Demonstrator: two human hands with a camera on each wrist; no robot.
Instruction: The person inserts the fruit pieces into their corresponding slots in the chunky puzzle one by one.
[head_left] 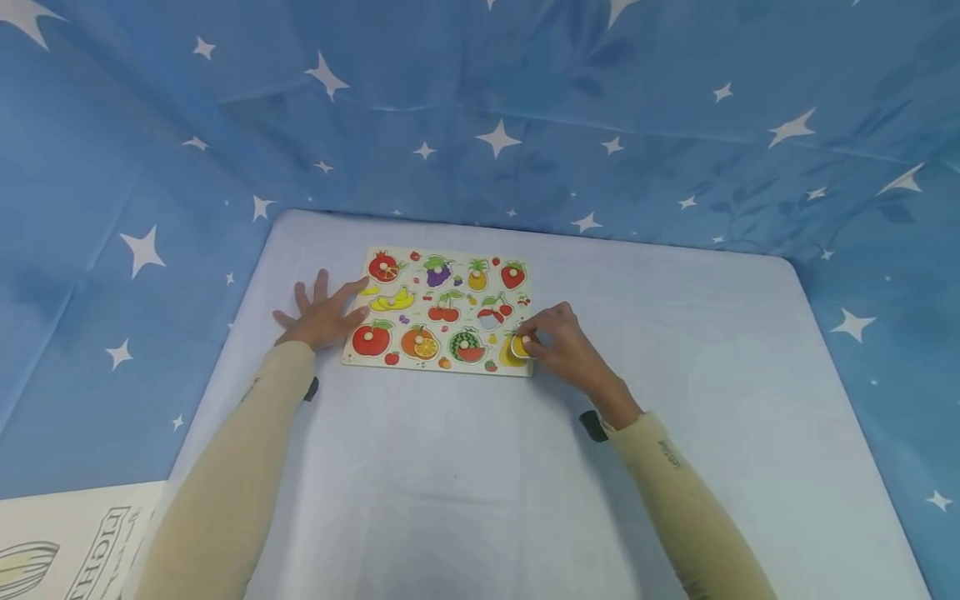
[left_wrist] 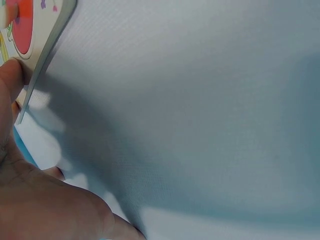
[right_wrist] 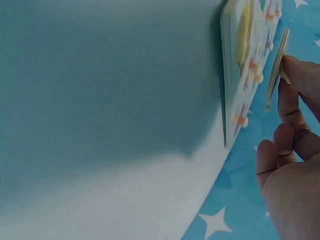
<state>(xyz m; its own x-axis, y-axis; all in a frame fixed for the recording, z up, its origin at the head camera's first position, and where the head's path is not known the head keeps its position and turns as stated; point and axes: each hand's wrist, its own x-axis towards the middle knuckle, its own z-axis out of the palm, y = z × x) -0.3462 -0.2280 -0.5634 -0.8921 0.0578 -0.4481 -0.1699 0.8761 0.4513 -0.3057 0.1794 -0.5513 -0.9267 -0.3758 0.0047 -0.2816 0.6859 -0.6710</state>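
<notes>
A wooden fruit puzzle board (head_left: 442, 367) lies on the table, with knobbed pieces such as an apple (head_left: 371, 339), a watermelon (head_left: 467, 345) and bananas (head_left: 393, 301) in it. My right hand (head_left: 562, 342) pinches a yellow fruit puzzle piece (head_left: 521, 347) by its knob, over the lower right corner of the board. In the right wrist view the thin piece (right_wrist: 277, 70) stands tilted and apart from the board, near a yellow recess (right_wrist: 243, 37). My left hand (head_left: 318, 317) has its fingers spread, with thumb and forefinger touching the board's left edge.
A pale cloth covers the table (head_left: 465, 500). Blue curtain (head_left: 450, 100) with white stars hangs behind and along the sides. A printed sheet (head_left: 67, 542) shows at the lower left. Dark wrist devices (head_left: 592, 426) sit below the wrists.
</notes>
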